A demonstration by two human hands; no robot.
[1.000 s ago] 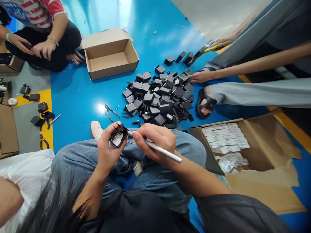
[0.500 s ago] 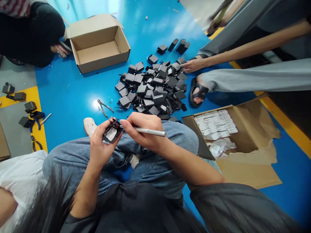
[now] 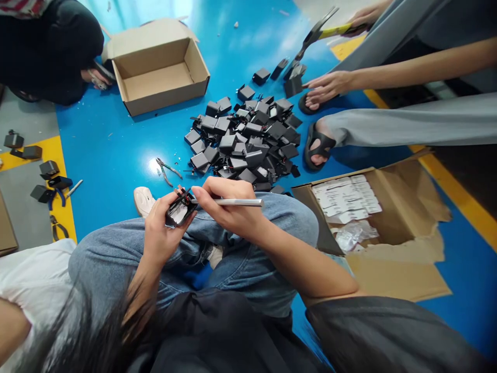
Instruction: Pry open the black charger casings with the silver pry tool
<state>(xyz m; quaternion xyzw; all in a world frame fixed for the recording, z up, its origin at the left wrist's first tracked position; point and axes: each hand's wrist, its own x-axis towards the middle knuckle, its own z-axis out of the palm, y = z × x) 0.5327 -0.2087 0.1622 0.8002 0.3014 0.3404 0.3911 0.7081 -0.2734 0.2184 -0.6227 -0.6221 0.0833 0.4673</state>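
Note:
My left hand (image 3: 162,220) is wrapped around an opened black plastic case (image 3: 179,212), holding it above my lap. White material and a bit of red show inside it. In my right hand (image 3: 233,207) is a slim silver pen-shaped tool (image 3: 244,202), gripped like a pencil. Its front end reaches the case's inner edge; the very tip is too small to make out. Beyond my hands, a heap of similar black cases (image 3: 228,143) lies on the blue floor, and a pair of pliers (image 3: 167,171) rests with its handles apart.
An open cardboard box (image 3: 166,101) stands at the back left. At the right, a torn carton (image 3: 399,207) holds white pieces and clear plastic. A co-worker's hand (image 3: 330,85) is by the heap's far side; their other hand holds a hammer (image 3: 330,32). More pliers (image 3: 58,228) lie left.
The co-worker's hammer has come down onto black cases at the back, and their other hand has shifted up and right. My silver tool has tilted slightly flatter; my left hand is nearly still.

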